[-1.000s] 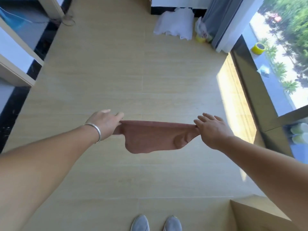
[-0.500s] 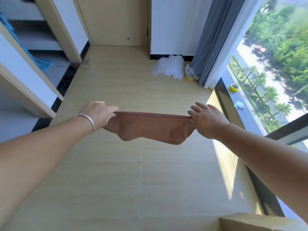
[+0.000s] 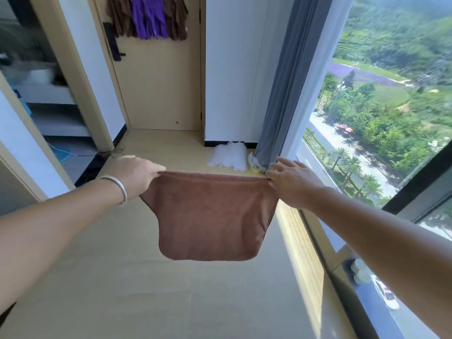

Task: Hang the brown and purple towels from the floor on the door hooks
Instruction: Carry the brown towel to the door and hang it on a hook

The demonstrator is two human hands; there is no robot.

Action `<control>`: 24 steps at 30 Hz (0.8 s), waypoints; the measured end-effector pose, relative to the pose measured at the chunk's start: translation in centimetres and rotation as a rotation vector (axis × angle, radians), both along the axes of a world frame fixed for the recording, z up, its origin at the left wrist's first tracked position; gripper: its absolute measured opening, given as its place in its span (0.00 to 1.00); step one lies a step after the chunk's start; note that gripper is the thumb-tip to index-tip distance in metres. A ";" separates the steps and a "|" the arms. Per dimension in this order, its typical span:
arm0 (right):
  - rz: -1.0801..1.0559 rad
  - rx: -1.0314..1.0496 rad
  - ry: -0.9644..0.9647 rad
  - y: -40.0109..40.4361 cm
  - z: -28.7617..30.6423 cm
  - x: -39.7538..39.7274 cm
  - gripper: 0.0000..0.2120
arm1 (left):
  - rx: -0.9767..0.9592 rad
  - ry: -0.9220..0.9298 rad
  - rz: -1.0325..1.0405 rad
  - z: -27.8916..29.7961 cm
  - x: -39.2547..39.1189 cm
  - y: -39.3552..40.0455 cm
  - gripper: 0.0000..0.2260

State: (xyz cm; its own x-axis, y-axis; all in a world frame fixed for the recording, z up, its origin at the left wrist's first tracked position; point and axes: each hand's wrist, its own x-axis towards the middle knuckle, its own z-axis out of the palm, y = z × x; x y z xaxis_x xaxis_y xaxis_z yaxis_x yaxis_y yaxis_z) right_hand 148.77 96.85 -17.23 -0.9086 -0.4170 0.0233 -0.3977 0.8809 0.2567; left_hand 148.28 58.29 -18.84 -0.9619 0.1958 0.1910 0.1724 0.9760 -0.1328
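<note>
A brown towel hangs spread out in front of me, held by its top edge. My left hand, with a silver bangle on the wrist, pinches the left corner. My right hand pinches the right corner, its other fingers spread. Straight ahead is a wooden door. Brown towels and purple towels hang side by side at the door's top. The hooks themselves are hidden by the towels or cut off at the frame's top.
A white crumpled cloth lies on the floor by the wall. A grey curtain hangs beside the big window on the right. An open doorway is on the left. A black handle is on the door.
My view has tilted up from the floor to the door, and the hanging towels have come into sight. The brown towel has risen with both hands and now hangs down flatter and longer.
</note>
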 end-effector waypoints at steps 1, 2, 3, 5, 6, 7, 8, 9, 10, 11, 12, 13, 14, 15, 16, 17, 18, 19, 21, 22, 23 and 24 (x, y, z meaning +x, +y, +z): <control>-0.011 -0.013 0.008 0.3 1.6 0.2 0.21 | 0.003 0.036 -0.002 1.6 0.1 0.3 0.14; -0.023 -0.027 0.015 0.6 3.2 0.4 0.21 | 0.000 0.063 -0.005 3.2 0.1 0.5 0.13; -0.031 -0.039 0.026 0.9 4.7 0.5 0.21 | -0.003 0.081 -0.009 4.7 0.1 0.7 0.13; -0.031 -0.052 0.068 1.6 7.8 0.9 0.19 | -0.009 0.107 -0.014 7.6 0.2 1.3 0.13; -0.025 -0.054 0.093 1.8 9.3 1.1 0.18 | -0.002 0.123 -0.012 9.1 0.3 1.6 0.13; -0.020 -0.056 0.115 2.1 10.8 1.3 0.18 | 0.008 0.140 -0.010 10.6 0.3 2.0 0.13; -0.019 -0.060 0.134 2.5 12.1 1.4 0.18 | 0.014 0.159 -0.007 12.1 0.3 2.3 0.13; -0.022 -0.066 0.155 2.8 13.4 1.5 0.18 | 0.012 0.180 -0.002 13.5 0.3 2.7 0.14; -0.024 -0.069 0.175 3.2 14.6 1.5 0.18 | 0.004 0.199 0.009 14.8 0.4 3.2 0.14; -0.027 -0.070 0.194 3.5 15.7 1.5 0.17 | -0.004 0.218 0.020 16.1 0.5 3.6 0.14; -0.031 -0.075 0.212 3.8 16.8 1.5 0.17 | -0.012 0.238 0.027 17.3 0.5 3.9 0.14; -0.033 -0.082 0.230 4.1 17.9 1.5 0.17 | -0.020 0.258 0.028 18.5 0.6 4.2 0.14; -0.034 -0.086 0.244 4.4 18.9 1.5 0.17 | -0.031 0.271 0.028 19.6 0.7 4.5 0.14; -0.032 -0.086 0.258 4.6 19.8 1.5 0.18 | -0.045 0.284 0.028 20.6 0.8 4.8 0.14; -0.031 -0.084 0.272 4.8 20.7 1.5 0.18 | -0.060 0.301 0.028 21.7 0.9 5.1 0.14; -0.031 -0.084 0.286 5.0 21.6 1.5 0.18 | -0.076 0.321 0.030 22.6 1.0 5.4 0.15; -0.028 -0.087 0.302 5.2 22.4 1.4 0.18 | -0.093 0.340 0.035 23.6 1.1 5.6 0.15; -0.024 -0.089 0.317 5.3 23.1 1.3 0.17 | -0.107 0.355 0.038 24.4 1.2 5.8 0.15; -0.006 -0.085 0.334 5.4 24.4 1.0 0.17 | -0.130 0.368 0.045 26.0 1.3 5.8 0.15; -0.001 -0.087 0.340 5.4 25.0 0.8 0.17 | -0.151 0.371 0.049 26.6 1.3 5.7 0.15; 0.003 -0.094 0.349 5.3 25.5 0.5 0.17 | -0.175 0.379 0.054 27.2 1.2 5.6 0.14; 0.010 -0.100 0.360 5.0 26.1 0.2 0.17 | -0.189 0.389 0.061 27.7 1.0 5.4 0.14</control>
